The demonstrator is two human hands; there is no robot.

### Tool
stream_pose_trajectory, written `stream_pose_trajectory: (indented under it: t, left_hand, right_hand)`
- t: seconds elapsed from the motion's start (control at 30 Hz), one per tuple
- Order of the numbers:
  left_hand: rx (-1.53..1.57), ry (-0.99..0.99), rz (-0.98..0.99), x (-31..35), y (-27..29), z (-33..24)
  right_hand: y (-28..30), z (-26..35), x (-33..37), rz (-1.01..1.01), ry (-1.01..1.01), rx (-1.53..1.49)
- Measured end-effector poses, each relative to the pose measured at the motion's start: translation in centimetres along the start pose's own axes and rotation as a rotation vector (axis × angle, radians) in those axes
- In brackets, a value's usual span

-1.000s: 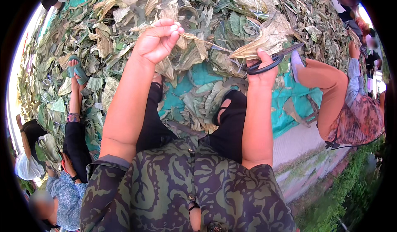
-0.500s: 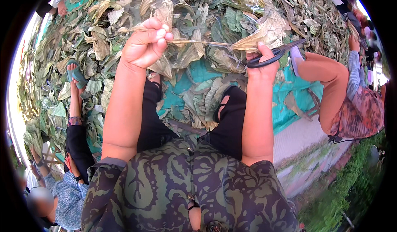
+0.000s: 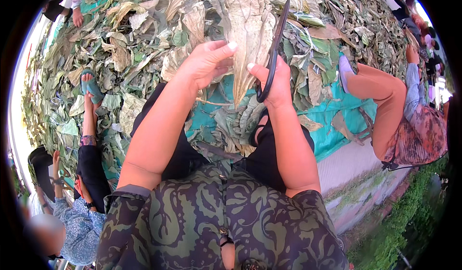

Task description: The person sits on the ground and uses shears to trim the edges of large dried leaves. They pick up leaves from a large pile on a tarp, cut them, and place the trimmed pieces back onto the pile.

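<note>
A large, pale tan dried leaf [image 3: 248, 27] hangs between my hands, its narrow end pointing down toward me. My left hand [image 3: 207, 63] is at its left edge, thumb over the front and fingers partly hidden behind it. On the other side, my right hand [image 3: 278, 84] has its thumb pressed on the leaf. Black-handled scissors [image 3: 273, 63] are also in that hand, blades pointing up and away along the leaf's right edge. A thin dry strand [image 3: 211, 101] shows below my left hand.
Heaps of dried leaves [image 3: 144, 44] cover a teal sheet [image 3: 322, 125] around my feet. A tied leaf bundle [image 3: 293, 3] lies just beyond the scissors. People sit on both sides; one bent leg [image 3: 378, 84] is at right. A pale ledge [image 3: 351, 169] borders the sheet.
My hands have come together from wide apart. The leaf, earlier stretched sideways with a thin strand between my hands, now hangs spread open. The scissors have swung from pointing right to pointing up.
</note>
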State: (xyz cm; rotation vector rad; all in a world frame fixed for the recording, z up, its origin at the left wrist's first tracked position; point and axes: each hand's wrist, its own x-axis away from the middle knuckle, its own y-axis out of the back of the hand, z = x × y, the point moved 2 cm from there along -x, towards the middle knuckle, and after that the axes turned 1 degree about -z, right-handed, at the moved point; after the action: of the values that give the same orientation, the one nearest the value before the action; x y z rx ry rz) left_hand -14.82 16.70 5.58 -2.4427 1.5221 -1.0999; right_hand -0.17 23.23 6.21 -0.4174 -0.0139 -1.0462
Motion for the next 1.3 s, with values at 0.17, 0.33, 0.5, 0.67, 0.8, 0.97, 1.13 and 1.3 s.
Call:
stream_pose_trajectory:
  t: [0.17,0.33,0.5,0.67,0.8,0.97,1.13,1.3]
  left_hand:
    - [0.155,-0.08,-0.009,0.5,-1.2,-0.3]
    - [0.484,-0.168,-0.135,-1.2,0.4,-1.1]
    - [0.671,-0.224,-0.194,-1.4,1.1,-1.3]
    - [0.806,-0.29,-0.231,-3.5,1.5,-0.6]
    - [0.852,-0.299,-0.319,-3.1,1.8,-0.6]
    - [0.842,-0.263,-0.375,-3.3,2.5,-0.5]
    - [0.838,-0.236,-0.396,-2.6,2.5,-1.4]
    - [0.819,-0.252,-0.406,-2.9,3.0,-1.1]
  right_hand:
    - [0.0,-0.7,0.4,0.025,-0.105,-0.015]
    - [0.2,-1.3,0.5,0.054,-0.156,-0.096]
    - [-1.8,-1.1,1.6,0.106,-0.286,-0.152]
    - [-1.4,-1.5,2.2,-0.02,-0.274,-0.082]
    - [-2.2,-1.3,2.8,0.012,-0.151,0.083]
    - [-3.0,-1.0,3.4,0.106,-0.053,0.223]
    - [-3.1,-1.2,3.2,0.128,-0.07,0.226]
    - [-3.2,-1.5,3.3,0.155,-0.058,0.257]
